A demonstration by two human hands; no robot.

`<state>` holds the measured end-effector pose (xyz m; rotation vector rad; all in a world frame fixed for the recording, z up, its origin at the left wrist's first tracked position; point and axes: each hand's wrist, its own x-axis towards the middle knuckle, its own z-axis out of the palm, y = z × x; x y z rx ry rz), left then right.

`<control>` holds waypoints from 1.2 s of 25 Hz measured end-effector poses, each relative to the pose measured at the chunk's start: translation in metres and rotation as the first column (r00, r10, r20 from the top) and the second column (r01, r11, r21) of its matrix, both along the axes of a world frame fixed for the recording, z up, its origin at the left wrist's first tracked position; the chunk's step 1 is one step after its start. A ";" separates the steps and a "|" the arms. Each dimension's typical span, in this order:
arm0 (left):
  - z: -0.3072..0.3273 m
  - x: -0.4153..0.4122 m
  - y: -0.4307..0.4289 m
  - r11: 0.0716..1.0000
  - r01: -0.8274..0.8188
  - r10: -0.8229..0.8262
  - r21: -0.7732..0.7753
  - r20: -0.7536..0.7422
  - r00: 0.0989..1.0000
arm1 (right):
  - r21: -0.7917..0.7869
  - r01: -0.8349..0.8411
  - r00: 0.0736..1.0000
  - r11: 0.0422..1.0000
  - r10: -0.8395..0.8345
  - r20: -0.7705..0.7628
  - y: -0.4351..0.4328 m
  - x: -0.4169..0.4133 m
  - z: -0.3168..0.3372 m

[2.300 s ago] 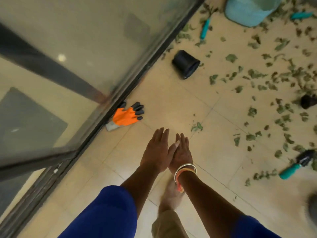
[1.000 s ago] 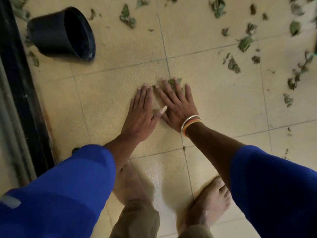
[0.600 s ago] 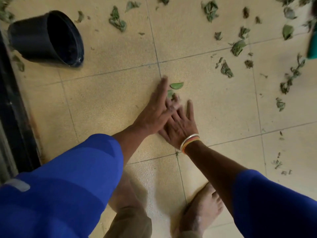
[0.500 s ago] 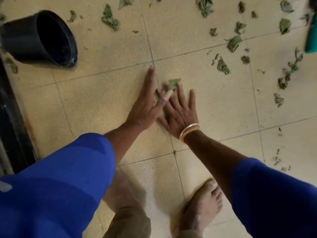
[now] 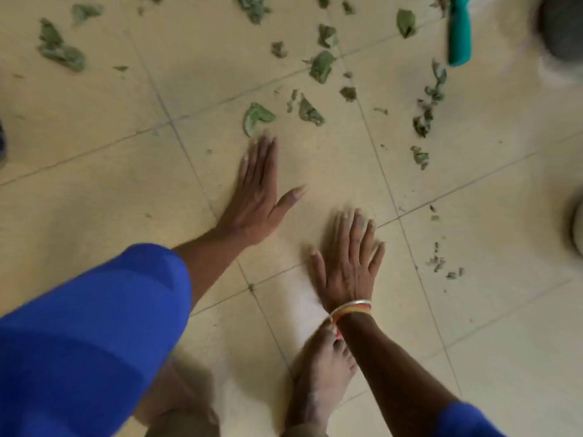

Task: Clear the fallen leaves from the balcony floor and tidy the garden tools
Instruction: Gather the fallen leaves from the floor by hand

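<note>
Flat left hand, right hand, leaves

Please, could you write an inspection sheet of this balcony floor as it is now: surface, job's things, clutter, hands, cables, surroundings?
Surface: beige tiled floor, dark grout lines.
Job's things: green fallen leaves scattered mostly across the top; teal plastic tool handle lying top right.
Clutter: nothing seen.
Hands: left hand flat, straight fingers just short of a curled green leaf; right hand flat, nearer the body; both hold nothing.
Cables: nothing seen.
Surroundings: blurred dark round object at the top right corner; bare foot; blue sleeve.
</note>
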<state>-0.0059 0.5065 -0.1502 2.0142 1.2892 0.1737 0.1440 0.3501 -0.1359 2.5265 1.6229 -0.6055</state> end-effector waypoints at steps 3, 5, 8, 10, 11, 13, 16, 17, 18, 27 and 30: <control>0.006 0.035 0.023 0.973 0.220 -0.227 0.067 0.130 0.965 | -0.036 0.251 0.964 0.967 -0.247 0.100 -0.048 0.032 -0.001; 0.011 0.050 0.024 0.955 0.270 -0.282 0.125 0.085 0.956 | -0.014 0.529 0.840 0.848 -0.521 0.151 -0.061 0.049 -0.002; 0.011 0.069 0.010 0.909 0.387 -0.396 0.154 0.034 0.918 | 0.046 0.848 0.525 0.529 -0.848 0.075 -0.054 0.073 -0.011; 0.008 0.080 -0.001 0.863 0.476 -0.484 0.170 0.010 0.875 | 0.093 0.929 0.361 0.358 -0.932 -0.014 -0.041 0.093 -0.017; 0.006 0.086 -0.004 0.847 0.503 -0.511 0.172 0.002 0.860 | 0.108 0.939 0.330 0.325 -0.943 -0.034 -0.034 0.104 -0.019; 0.004 0.097 -0.006 0.833 0.523 -0.529 0.181 -0.016 0.848 | 0.128 0.917 0.386 0.377 -0.921 -0.054 -0.015 0.114 -0.022; 0.000 0.116 0.000 0.854 0.483 -0.486 0.195 -0.035 0.873 | 0.186 0.789 0.606 0.586 -0.792 -0.077 0.034 0.110 -0.022; 0.000 0.123 0.003 0.878 0.436 -0.438 0.198 -0.035 0.898 | 0.200 0.739 0.668 0.644 -0.739 -0.090 0.056 0.108 -0.023; 0.000 0.129 0.008 0.909 0.363 -0.364 0.206 -0.035 0.931 | 0.212 0.688 0.722 0.694 -0.684 -0.106 0.079 0.106 -0.025; 0.007 0.141 0.067 0.993 0.101 -0.061 0.062 -0.466 0.883 | 0.329 0.142 0.985 0.933 -0.099 -0.143 0.214 0.119 -0.027; 0.020 0.145 0.073 0.989 0.133 -0.149 -0.069 -0.522 0.840 | 0.306 0.348 0.938 0.886 -0.333 -0.100 0.206 0.155 -0.026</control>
